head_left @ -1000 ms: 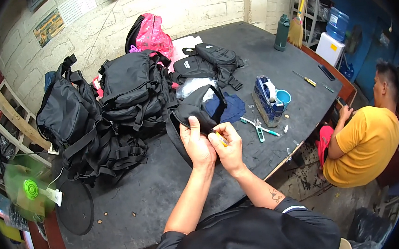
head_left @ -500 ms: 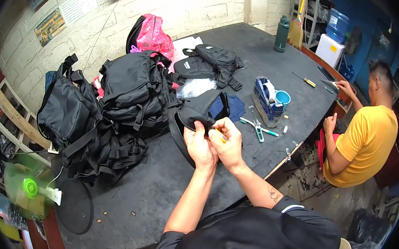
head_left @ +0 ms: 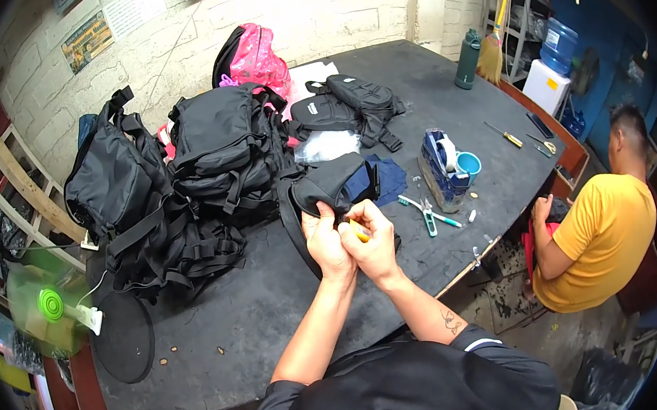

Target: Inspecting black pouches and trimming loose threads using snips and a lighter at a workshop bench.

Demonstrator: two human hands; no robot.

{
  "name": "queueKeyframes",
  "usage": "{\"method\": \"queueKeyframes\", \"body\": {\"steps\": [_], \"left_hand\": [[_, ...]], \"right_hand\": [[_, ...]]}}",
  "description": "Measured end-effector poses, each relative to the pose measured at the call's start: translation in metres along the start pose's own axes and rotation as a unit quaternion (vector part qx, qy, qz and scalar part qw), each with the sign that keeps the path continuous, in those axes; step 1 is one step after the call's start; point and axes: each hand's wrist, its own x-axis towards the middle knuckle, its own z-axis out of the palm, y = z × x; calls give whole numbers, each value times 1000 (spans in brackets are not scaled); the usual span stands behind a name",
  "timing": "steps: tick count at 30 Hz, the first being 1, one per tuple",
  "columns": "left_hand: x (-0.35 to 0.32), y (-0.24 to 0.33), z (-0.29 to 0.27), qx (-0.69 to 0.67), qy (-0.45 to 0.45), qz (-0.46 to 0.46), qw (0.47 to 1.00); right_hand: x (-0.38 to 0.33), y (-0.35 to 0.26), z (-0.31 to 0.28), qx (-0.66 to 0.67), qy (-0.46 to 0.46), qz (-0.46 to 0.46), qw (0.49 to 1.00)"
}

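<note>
While a black bag (head_left: pixel 332 178) is pinched by the left hand (head_left: pixel 329 245), a yellow tool (head_left: pixel 360 231) is clamped between fingers of the right hand (head_left: pixel 375 244).

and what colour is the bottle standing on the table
Dark green; the bottle shows best in the head view.

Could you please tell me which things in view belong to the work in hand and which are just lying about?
In hand:
- black fabric piece, held by the left hand
- small yellow object, kind unclear, in the right hand

Seemingly just lying about:
- teal-handled pliers
- screwdriver
- dark green bottle
- pink backpack
</note>
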Motion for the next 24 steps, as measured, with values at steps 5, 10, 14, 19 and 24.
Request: {"method": "queueKeyframes", "body": {"steps": [5, 10, 14, 19, 24], "left_hand": [[-2, 3, 9, 13, 10, -7, 1000], [-2, 0, 9, 28, 19, -2, 999], [-2, -4, -1, -17, -5, -7, 1000], [2, 20, 21, -29, 32, -11, 999], [-7, 2, 15, 191, -6, 1, 981]], "right_hand": [[0, -2, 1, -18, 28, 5, 999], [0, 3, 0, -7, 32, 2, 999], [1, 1, 1, 38, 19, 5, 999], [42, -6, -46, 161, -40, 110, 980], [111, -2, -38, 344, -127, 297, 882]]}}
